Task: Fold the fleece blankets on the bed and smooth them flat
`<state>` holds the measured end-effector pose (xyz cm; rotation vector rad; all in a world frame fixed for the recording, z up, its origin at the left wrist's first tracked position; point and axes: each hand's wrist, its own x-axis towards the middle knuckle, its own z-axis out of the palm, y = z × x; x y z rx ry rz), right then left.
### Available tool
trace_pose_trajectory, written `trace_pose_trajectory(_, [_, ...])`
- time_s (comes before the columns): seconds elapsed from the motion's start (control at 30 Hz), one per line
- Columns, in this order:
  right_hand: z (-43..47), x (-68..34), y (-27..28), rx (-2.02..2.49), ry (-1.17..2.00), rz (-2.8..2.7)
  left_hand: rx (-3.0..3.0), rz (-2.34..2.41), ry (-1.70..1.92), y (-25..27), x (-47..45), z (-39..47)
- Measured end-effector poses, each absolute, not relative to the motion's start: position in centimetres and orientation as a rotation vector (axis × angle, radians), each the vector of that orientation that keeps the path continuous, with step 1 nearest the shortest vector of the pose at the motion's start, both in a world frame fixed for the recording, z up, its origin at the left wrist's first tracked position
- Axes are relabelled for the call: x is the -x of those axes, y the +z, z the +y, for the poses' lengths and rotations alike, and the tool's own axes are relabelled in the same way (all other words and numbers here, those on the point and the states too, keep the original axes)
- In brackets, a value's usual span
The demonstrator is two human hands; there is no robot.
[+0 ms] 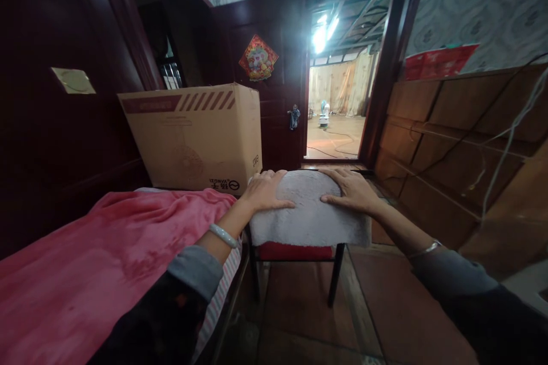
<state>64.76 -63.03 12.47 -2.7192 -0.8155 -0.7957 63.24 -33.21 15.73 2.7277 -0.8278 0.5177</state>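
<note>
A light grey, fluffy cloth (pixel 306 219) lies draped over a dark-framed chair (pixel 337 276), whose red seat (pixel 295 251) shows beneath its lower edge. On the cloth's upper left part rests my left hand (pixel 266 191), fingers stretched forward and thumb spread inward. My right hand (pixel 351 189) lies in the same way on the upper right part, its thumb pointing at the left one. Both palms touch the cloth, and a rounded stretch of it shows between them. Part of the chair is hidden under the cloth.
A pink blanket (pixel 128 256) covers a bed at left, with a large cardboard box (pixel 192 131) behind it. Ahead, a dark door (pixel 278 142) stands beside a doorway, with a fan (pixel 324 114) in the room beyond. Brown boxes (pixel 454 165) and hanging cables (pixel 505 154) line the right.
</note>
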Motion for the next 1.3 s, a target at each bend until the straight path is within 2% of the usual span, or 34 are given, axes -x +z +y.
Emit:
trace_pose_trajectory(0.27, [-63.7,-65.1,12.5,2.702,-0.792,-0.938,-2.972,-0.804,0.456,16.6,-62.6,-32.7])
trace_pose_trajectory(0.5, [-65.6,-64.6,12.6,2.815,-0.663,-0.890,-3.064,-0.670,0.400,16.5,-60.9,-28.1])
trace_pose_trajectory(0.67, [-65.2,-62.3,12.8,2.902,-0.715,-0.796,-3.010,-0.644,0.394,15.1,-59.2,-24.6])
trace_pose_trajectory(0.87, [-58.4,-55.7,12.4,2.465,-0.942,-1.141,-2.860,-0.553,0.340,10.4,-54.1,-21.2])
trace_pose_trajectory(0.93, [-54.8,-52.9,10.4,2.295,-0.802,-1.265,-2.869,-0.489,0.266,8.4,-50.9,-20.0])
trace_pose_trajectory(1.07, [-47.7,-48.5,4.2,2.078,-0.274,-1.512,-2.863,-0.296,0.181,4.2,-42.7,-16.7])
trace_pose_trajectory(1.17, [-42.9,-47.5,-0.4,1.940,0.061,-1.569,-2.873,0.040,0.264,1.2,-34.8,-12.9])
trace_pose_trajectory(1.3, [-36.3,-49.3,-5.3,1.755,0.319,-1.355,-2.902,0.577,0.438,-1.7,-22.9,-8.3])
